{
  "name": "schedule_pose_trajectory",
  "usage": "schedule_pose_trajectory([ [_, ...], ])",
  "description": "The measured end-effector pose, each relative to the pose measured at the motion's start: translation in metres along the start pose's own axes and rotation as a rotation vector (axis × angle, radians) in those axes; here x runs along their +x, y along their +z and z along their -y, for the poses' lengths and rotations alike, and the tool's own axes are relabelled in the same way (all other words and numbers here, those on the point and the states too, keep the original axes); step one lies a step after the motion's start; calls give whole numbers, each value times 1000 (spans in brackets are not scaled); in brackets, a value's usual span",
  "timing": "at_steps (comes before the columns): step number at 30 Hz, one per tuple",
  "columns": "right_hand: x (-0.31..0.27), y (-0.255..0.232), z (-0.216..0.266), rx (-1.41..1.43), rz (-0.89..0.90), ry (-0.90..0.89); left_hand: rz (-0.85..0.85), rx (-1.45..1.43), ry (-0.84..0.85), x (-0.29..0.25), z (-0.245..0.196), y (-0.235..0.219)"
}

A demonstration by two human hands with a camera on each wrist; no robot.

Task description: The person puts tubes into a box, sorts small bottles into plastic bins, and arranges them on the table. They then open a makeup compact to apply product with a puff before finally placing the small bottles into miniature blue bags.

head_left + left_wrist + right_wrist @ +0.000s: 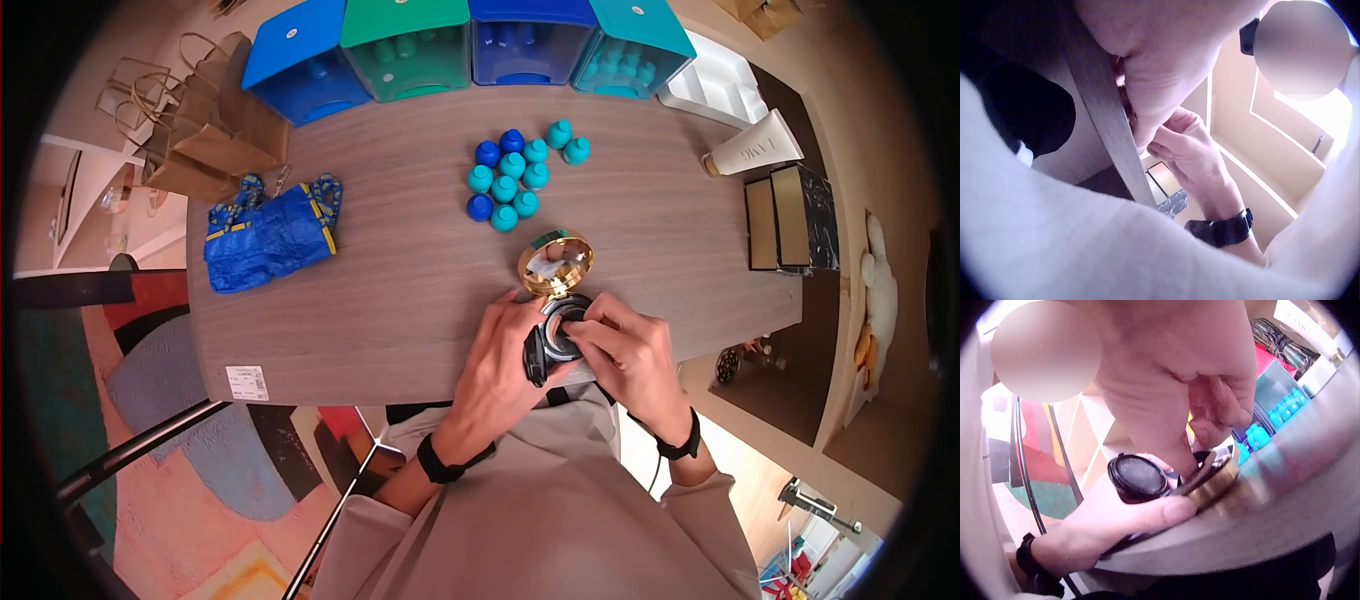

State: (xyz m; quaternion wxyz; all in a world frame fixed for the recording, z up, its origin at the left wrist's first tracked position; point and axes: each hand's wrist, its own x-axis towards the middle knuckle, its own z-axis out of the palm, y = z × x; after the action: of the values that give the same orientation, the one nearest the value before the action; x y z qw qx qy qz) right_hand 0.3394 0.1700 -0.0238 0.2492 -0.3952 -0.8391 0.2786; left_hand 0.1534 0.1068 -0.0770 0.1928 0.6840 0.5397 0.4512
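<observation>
An open makeup compact (556,264) with a gold mirrored lid is held over the table's front edge, lid tilted up on the far side. My left hand (497,358) grips its left side, thumb along the rim in the right wrist view. A black round inner lid (1138,477) stands flipped out toward the left hand. My right hand (632,350) is on the opposite side, thumb and fingers pinched together at the black round inner part (562,328). Its fingertips partly hide the inside. In the left wrist view, the left hand covers the compact.
Several turquoise bottles (505,188) and blue ones (480,207) stand mid-table. Lidded bins (407,50) line the back. A blue bag (268,245) and paper bags (225,125) are left; a white tube (757,145) and black box (808,218) are right.
</observation>
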Motion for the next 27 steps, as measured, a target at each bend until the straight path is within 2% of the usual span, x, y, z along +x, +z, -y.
schedule_pose_trajectory([
  [4,7,-16,5,-65,56,-33,0,-14,10,1,-1,0],
  [7,6,-6,4,-24,-45,-49,-11,-7,10,-1,1,1],
  [10,4,-8,1,-38,53,-44,-3,-13,-8,1,-1,-1],
  [13,6,-16,8,-38,17,-55,0,-22,2,0,1,0],
  [15,7,-10,11,-14,-139,-64,-8,-16,26,0,1,1],
  [16,4,-7,7,-14,-140,-65,-6,-10,16,1,0,0],
  [18,-1,2,-5,-39,-13,-85,-8,-2,7,2,0,-1],
  [19,0,-2,-4,-38,-11,-88,-6,-14,1,3,-1,-1],
  [22,1,-10,4,-62,-78,-116,-4,-18,-6,1,-1,-1],
  [24,-2,-3,5,-78,-210,-102,-8,-12,5,1,0,0],
  [25,-4,1,1,-80,-212,-102,-5,-15,-8,0,0,0],
  [27,-7,10,-9,-129,-89,-136,-3,-15,-19,0,1,0],
])
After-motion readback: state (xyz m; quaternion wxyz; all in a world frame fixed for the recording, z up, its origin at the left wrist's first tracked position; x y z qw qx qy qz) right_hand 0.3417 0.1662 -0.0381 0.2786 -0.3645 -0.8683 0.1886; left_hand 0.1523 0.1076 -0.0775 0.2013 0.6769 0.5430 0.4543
